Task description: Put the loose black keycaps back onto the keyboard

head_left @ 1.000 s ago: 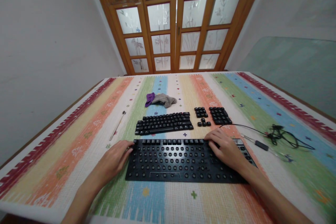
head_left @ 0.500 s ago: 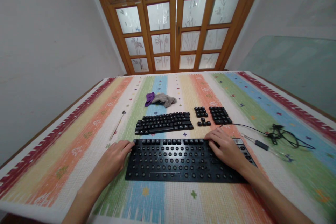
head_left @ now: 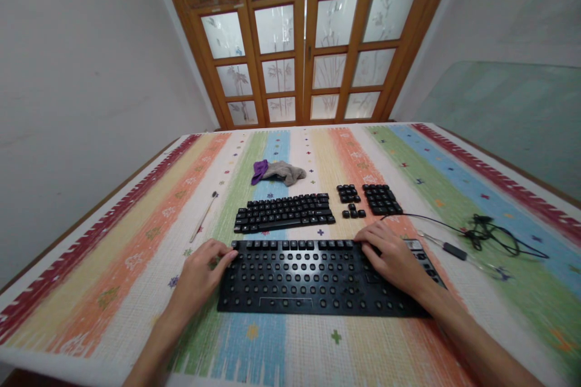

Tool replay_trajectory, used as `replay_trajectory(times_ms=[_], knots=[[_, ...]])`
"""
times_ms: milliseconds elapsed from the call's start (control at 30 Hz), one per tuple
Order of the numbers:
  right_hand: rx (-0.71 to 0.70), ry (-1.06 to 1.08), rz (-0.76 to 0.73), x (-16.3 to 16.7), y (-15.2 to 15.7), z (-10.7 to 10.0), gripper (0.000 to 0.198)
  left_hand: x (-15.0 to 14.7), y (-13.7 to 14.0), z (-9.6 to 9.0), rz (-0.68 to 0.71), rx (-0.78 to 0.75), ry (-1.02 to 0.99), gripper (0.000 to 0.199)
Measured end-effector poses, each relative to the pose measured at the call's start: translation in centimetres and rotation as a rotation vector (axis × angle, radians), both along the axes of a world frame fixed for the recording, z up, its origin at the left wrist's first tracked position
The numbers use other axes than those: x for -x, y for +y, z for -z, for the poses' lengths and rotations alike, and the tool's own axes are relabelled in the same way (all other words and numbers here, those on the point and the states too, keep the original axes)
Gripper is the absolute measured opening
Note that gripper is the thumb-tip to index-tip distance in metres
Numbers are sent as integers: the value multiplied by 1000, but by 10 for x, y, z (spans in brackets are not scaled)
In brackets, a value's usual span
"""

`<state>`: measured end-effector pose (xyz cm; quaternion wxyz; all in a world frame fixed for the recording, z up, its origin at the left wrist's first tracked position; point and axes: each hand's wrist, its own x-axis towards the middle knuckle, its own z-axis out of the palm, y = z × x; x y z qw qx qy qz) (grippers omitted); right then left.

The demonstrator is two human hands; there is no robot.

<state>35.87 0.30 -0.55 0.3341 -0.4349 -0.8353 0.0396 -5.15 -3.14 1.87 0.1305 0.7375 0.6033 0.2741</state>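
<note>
A black keyboard (head_left: 290, 278) lies near the front of the table, its top row still capped and most other switches bare. My left hand (head_left: 204, 269) is at its upper left corner, thumb and fingers closed on the edge beside the end keycap. My right hand (head_left: 388, 254) rests over the upper right part, with fingers curled at the back edge near the end of the top row; their tips are partly hidden. Behind the keyboard, loose black keycaps (head_left: 285, 211) are laid out in keyboard order. A block of number-pad keycaps (head_left: 381, 199) stands to their right.
A thin brush (head_left: 203, 216) lies at the left. Farther back is a crumpled grey and purple cloth (head_left: 279, 173). At the right are a coiled black cable (head_left: 492, 236) and a wire tool with a dark handle (head_left: 454, 251). A striped cloth (head_left: 149, 236) covers the table.
My left hand has shifted slightly, its thumb moving toward the keyboard corner and its wrist swinging right. The right hand stays in place on the keyboard.
</note>
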Motion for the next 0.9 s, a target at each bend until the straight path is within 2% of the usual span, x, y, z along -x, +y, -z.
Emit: replay_trajectory(times_ms=[133,267,533,900], knots=[[0,-4,-2,-2,0,2,20,3,10,1,-99,212,-159,38],[2,-13,-9,-3,1,3,19,9,19,2,-60,301,-232,41],[-6,-3,-8,-2,1,2,19,3,33,-10,-8,371,19,25],[-16,-19,-5,-1,0,0,21,4,45,-12,78,443,93,22]])
